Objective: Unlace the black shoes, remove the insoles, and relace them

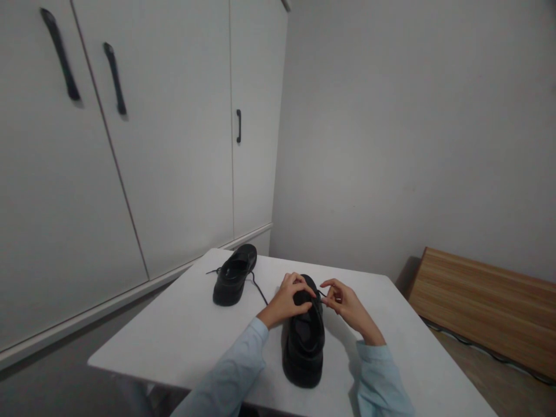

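Observation:
A black shoe (304,359) stands on the white table with its heel toward me and its toe pointing away. My left hand (287,298) lies over the left side of its upper, with thumb and fingers bent around the tongue area near the opening. On the shoe's right side, my right hand (345,302) pinches a thin black lace close to the eyelets. The middle of the lacing is partly hidden by my left fingers. Farther back on the left rests a second black shoe (230,288), its laces loose on both sides and one trailing toward my left hand.
The white table (182,336) extends below both shoes. White cabinets (182,145) with dark handles rise at the left, a plain wall (391,145) stands behind, and a wooden panel (486,307) leans at the right with a cable along its lower edge.

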`<action>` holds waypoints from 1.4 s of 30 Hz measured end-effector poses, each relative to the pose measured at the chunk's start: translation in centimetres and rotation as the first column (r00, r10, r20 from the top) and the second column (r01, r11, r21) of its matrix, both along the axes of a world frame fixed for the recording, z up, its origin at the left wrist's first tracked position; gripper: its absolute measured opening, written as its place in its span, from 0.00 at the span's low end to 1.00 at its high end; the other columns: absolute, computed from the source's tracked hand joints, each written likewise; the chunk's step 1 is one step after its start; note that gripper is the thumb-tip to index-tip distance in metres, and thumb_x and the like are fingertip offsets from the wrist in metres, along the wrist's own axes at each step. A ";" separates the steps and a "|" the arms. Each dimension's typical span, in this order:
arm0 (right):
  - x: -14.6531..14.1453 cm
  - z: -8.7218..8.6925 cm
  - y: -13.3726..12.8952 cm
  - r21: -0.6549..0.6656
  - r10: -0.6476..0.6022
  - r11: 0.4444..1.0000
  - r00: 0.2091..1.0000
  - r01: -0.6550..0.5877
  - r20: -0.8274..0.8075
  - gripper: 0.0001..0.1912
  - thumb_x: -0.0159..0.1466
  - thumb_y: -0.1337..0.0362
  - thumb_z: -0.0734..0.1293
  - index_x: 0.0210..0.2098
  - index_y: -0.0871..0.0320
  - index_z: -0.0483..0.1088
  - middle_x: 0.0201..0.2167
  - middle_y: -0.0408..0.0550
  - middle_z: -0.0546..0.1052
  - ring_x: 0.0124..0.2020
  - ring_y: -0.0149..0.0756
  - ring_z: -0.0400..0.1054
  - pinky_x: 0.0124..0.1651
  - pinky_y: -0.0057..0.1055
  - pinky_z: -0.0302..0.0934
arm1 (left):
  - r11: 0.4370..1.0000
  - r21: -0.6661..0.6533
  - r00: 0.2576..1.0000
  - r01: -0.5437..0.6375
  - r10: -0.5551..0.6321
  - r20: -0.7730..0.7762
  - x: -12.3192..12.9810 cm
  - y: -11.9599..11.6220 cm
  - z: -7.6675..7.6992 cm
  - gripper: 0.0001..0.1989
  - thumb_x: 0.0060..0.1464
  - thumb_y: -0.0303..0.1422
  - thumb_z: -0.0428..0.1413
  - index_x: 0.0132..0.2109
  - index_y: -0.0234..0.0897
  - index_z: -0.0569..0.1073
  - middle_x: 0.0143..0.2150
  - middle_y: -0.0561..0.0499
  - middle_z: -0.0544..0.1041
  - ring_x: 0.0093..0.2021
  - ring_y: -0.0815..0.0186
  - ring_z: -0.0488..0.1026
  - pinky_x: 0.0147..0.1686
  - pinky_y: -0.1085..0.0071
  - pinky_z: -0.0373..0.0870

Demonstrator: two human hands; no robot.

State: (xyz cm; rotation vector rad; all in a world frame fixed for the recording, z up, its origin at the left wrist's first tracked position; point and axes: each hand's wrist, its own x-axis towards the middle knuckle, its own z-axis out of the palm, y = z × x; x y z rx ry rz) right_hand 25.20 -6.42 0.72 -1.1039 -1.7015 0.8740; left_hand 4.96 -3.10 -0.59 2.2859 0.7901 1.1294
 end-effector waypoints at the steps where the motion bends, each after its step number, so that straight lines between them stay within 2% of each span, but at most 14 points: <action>1: -0.1 0.0 0.0 0.000 0.000 1.000 1.000 0.000 -0.003 0.15 0.54 0.59 0.70 0.39 0.57 0.68 0.18 0.35 0.64 0.20 0.27 0.57 0.25 0.25 0.54 | 1.000 -0.003 1.000 -0.009 0.009 0.003 0.0 0.0 0.0 0.13 0.43 0.27 0.61 0.40 0.42 0.75 0.43 0.50 0.65 0.48 0.61 0.61 0.52 0.64 0.60; 6: -0.8 -0.2 0.2 0.009 -0.006 1.000 1.000 0.006 -0.015 0.15 0.54 0.59 0.70 0.38 0.57 0.68 0.18 0.34 0.64 0.20 0.27 0.57 0.24 0.24 0.54 | 0.999 -0.006 0.999 -0.050 0.050 -0.021 0.1 0.0 0.0 0.11 0.42 0.28 0.62 0.37 0.38 0.73 0.41 0.50 0.66 0.47 0.60 0.62 0.49 0.64 0.61; 13: -1.2 -0.8 0.8 0.004 -0.001 1.000 1.000 0.001 -0.015 0.14 0.54 0.59 0.70 0.38 0.58 0.68 0.18 0.34 0.63 0.19 0.26 0.56 0.24 0.24 0.53 | 0.996 0.053 0.994 -0.076 0.080 -0.071 0.4 0.5 -1.1 0.08 0.45 0.30 0.60 0.36 0.41 0.76 0.42 0.50 0.66 0.46 0.61 0.61 0.49 0.63 0.61; 17: -1.2 -1.0 1.0 0.000 -0.005 1.000 1.000 0.005 -0.012 0.13 0.54 0.60 0.70 0.37 0.57 0.69 0.18 0.34 0.63 0.19 0.26 0.57 0.24 0.24 0.53 | 0.993 0.043 0.990 -0.111 0.114 -0.086 0.7 0.6 -1.5 0.09 0.44 0.30 0.60 0.37 0.42 0.77 0.43 0.50 0.67 0.46 0.60 0.61 0.48 0.63 0.61; 20: -1.2 -1.3 1.2 -0.015 -0.014 1.000 1.000 0.014 0.002 0.12 0.53 0.61 0.70 0.36 0.57 0.69 0.18 0.35 0.64 0.21 0.27 0.58 0.23 0.24 0.52 | 0.991 0.035 0.987 -0.127 0.129 -0.095 0.9 0.6 -1.6 0.09 0.44 0.30 0.61 0.37 0.42 0.77 0.43 0.50 0.67 0.47 0.60 0.61 0.47 0.62 0.61; 27: -1.3 -1.4 1.4 0.002 -0.039 0.999 0.999 0.039 0.031 0.14 0.52 0.58 0.71 0.36 0.57 0.69 0.18 0.36 0.66 0.22 0.29 0.60 0.26 0.26 0.55 | 0.989 0.026 0.985 -0.145 0.147 -0.090 1.1 0.2 -1.4 0.02 0.46 0.30 0.60 0.32 0.40 0.76 0.44 0.49 0.67 0.47 0.59 0.61 0.46 0.61 0.61; 30: -1.2 -1.2 1.3 0.082 -0.080 0.994 0.992 0.072 0.095 0.19 0.49 0.55 0.74 0.37 0.56 0.70 0.25 0.41 0.70 0.28 0.34 0.65 0.32 0.30 0.60 | 0.990 0.024 0.987 -0.140 0.142 -0.072 1.1 0.0 -1.2 0.02 0.47 0.31 0.60 0.31 0.40 0.76 0.44 0.49 0.68 0.47 0.59 0.61 0.46 0.61 0.61; 32: -1.1 -1.1 1.2 0.150 -0.109 0.985 0.985 0.089 0.135 0.26 0.44 0.54 0.76 0.40 0.56 0.70 0.36 0.46 0.73 0.39 0.41 0.67 0.41 0.36 0.62 | 0.989 0.024 0.987 -0.145 0.146 -0.059 1.1 -0.1 -1.0 0.01 0.48 0.31 0.59 0.31 0.40 0.75 0.44 0.49 0.68 0.47 0.60 0.61 0.47 0.61 0.61; 34: -1.1 -1.0 1.0 0.173 -0.086 0.983 0.984 0.058 0.157 0.33 0.43 0.53 0.76 0.46 0.54 0.68 0.47 0.50 0.71 0.50 0.46 0.63 0.51 0.43 0.58 | 0.988 0.025 0.987 -0.152 0.153 -0.047 1.1 -0.2 -0.8 0.01 0.48 0.31 0.58 0.31 0.40 0.75 0.44 0.49 0.69 0.47 0.60 0.62 0.47 0.61 0.61; 36: -1.1 -0.9 0.8 0.146 -0.017 0.989 0.987 -0.006 0.159 0.37 0.45 0.54 0.75 0.52 0.54 0.63 0.53 0.52 0.67 0.56 0.46 0.59 0.58 0.46 0.53 | 0.988 0.025 0.987 -0.154 0.155 -0.037 1.1 -0.3 -0.6 0.02 0.48 0.29 0.57 0.31 0.39 0.74 0.44 0.49 0.69 0.47 0.60 0.62 0.48 0.61 0.61; 39: -1.3 -0.9 0.5 0.089 0.050 0.994 0.989 -0.063 0.136 0.38 0.49 0.56 0.74 0.55 0.54 0.59 0.55 0.52 0.66 0.58 0.44 0.58 0.62 0.45 0.49 | 0.987 0.007 0.987 -0.159 0.159 0.019 0.9 -0.4 -0.3 0.02 0.50 0.29 0.55 0.31 0.38 0.72 0.41 0.49 0.70 0.46 0.60 0.63 0.47 0.61 0.61; 42: -1.5 -0.8 0.3 0.045 0.070 0.996 0.992 -0.075 0.106 0.37 0.50 0.58 0.74 0.56 0.54 0.58 0.53 0.52 0.68 0.57 0.44 0.60 0.61 0.46 0.50 | 0.991 -0.044 0.977 -0.124 0.130 0.169 0.6 -0.1 0.1 0.05 0.53 0.32 0.53 0.30 0.37 0.70 0.37 0.49 0.71 0.43 0.61 0.65 0.47 0.62 0.62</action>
